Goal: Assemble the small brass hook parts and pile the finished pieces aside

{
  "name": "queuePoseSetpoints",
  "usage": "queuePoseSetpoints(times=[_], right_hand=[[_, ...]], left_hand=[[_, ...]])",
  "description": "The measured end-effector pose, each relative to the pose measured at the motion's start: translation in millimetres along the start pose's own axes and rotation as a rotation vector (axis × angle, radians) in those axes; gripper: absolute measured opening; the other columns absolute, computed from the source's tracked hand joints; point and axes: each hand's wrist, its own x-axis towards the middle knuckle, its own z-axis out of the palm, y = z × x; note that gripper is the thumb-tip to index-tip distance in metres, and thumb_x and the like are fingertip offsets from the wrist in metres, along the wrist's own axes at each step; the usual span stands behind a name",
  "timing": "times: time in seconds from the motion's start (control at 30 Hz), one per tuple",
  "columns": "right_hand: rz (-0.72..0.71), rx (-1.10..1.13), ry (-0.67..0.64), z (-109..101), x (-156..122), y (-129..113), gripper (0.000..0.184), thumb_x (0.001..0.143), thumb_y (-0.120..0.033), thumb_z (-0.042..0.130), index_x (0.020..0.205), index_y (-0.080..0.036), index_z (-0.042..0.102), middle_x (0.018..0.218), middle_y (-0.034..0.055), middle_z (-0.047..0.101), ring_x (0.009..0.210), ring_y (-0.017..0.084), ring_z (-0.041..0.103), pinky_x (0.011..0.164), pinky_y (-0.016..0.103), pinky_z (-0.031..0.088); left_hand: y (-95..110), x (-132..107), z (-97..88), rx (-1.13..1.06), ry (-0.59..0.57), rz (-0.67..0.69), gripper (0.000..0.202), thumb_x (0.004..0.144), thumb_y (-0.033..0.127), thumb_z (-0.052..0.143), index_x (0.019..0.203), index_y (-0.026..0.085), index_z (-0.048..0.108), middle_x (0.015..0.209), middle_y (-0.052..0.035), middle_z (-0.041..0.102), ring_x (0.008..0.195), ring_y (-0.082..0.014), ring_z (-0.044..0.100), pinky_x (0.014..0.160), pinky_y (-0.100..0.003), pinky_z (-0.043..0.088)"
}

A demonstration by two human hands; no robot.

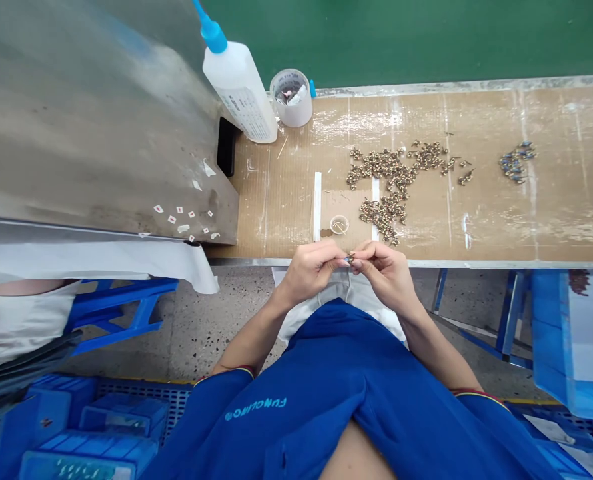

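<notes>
Just over the bench's front edge, my left hand (312, 270) and my right hand (384, 272) meet with thumbs and forefingers pinched. Between the fingertips is a small brass-coloured metal part with a bit of blue (350, 259); the fingers cover most of it. Beyond my hands sits a little round dish (339, 225) with thin pale sticks in it. A heap of small brass-coloured parts (384, 215) spreads behind and to the right of the dish. Farther right lies a small group of similar parts with blue on them (516, 163).
A white bottle with a blue nozzle (241, 93) and a tape roll holding scraps (296, 110) stand at the back left. A metal cabinet (101, 120) bounds the left side of the cardboard-covered bench (496, 227). Blue crates (551, 347) stand at lower right.
</notes>
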Motion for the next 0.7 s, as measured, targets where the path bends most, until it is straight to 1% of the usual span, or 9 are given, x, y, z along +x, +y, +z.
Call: queuePoseSetpoints(times=[0.2, 0.27, 0.33, 0.47, 0.57, 0.7], right_hand=[[-0.039, -0.032, -0.114, -7.8, -0.4, -2.7, 0.032, 0.087, -0.05, 0.073, 0.074, -0.022, 0.067, 0.071, 0.0, 0.061, 0.063, 0.013, 0.056, 0.059, 0.028, 0.048], [-0.049, -0.04, -0.128, -8.0, -2.0, -2.9, 0.031, 0.089, -0.048, 0.073, 0.075, -0.021, 0.067, 0.071, -0.0004, 0.06, 0.063, 0.013, 0.055, 0.059, 0.027, 0.047], [-0.06, -0.049, -0.109, -6.7, -3.7, -2.3, 0.031, 0.09, -0.048, 0.071, 0.075, -0.021, 0.066, 0.071, -0.0006, 0.059, 0.063, 0.013, 0.055, 0.059, 0.027, 0.045], [-0.071, -0.054, -0.05, -3.7, -3.9, 0.7, 0.034, 0.09, -0.05, 0.07, 0.074, -0.021, 0.066, 0.071, -0.0002, 0.059, 0.063, 0.012, 0.056, 0.059, 0.026, 0.046], [-0.035, -0.034, -0.06, -3.8, -0.8, 2.8, 0.036, 0.087, -0.054, 0.073, 0.074, -0.02, 0.067, 0.074, 0.0016, 0.064, 0.065, 0.013, 0.059, 0.061, 0.027, 0.051], [0.031, 0.002, -0.064, -4.5, 2.5, 5.6, 0.036, 0.082, -0.057, 0.077, 0.081, -0.021, 0.073, 0.077, 0.0026, 0.07, 0.066, 0.014, 0.064, 0.063, 0.028, 0.056]], left_hand=[[-0.9, -1.3, -2.5, 0.106, -0.1, 0.074, 0.028, 0.101, 0.018, 0.048, 0.079, 0.016, 0.064, 0.068, -0.0014, 0.062, 0.061, -0.0107, 0.055, 0.059, -0.022, 0.04], [-0.1, -1.8, -1.8, 0.125, -0.095, 0.1, 0.027, 0.101, 0.017, 0.048, 0.078, 0.015, 0.063, 0.067, -0.0009, 0.061, 0.06, -0.0104, 0.054, 0.059, -0.022, 0.04], [1.1, -1.9, -0.4, 0.122, -0.061, 0.11, 0.027, 0.101, 0.018, 0.049, 0.078, 0.015, 0.062, 0.066, -0.0006, 0.06, 0.06, -0.0102, 0.053, 0.058, -0.022, 0.039], [2.7, -1.2, 1.0, 0.098, -0.018, 0.092, 0.027, 0.102, 0.021, 0.051, 0.078, 0.015, 0.062, 0.067, -0.0006, 0.06, 0.06, -0.0102, 0.053, 0.058, -0.022, 0.039], [2.1, -1.5, -0.6, 0.067, -0.017, 0.064, 0.027, 0.102, 0.023, 0.053, 0.08, 0.014, 0.064, 0.069, -0.0014, 0.061, 0.062, -0.0107, 0.055, 0.059, -0.021, 0.041], [1.2, -5.5, -3.0, -0.003, -0.016, -0.016, 0.027, 0.102, 0.028, 0.054, 0.083, 0.014, 0.066, 0.074, -0.0029, 0.066, 0.067, -0.0116, 0.061, 0.064, -0.022, 0.046]])
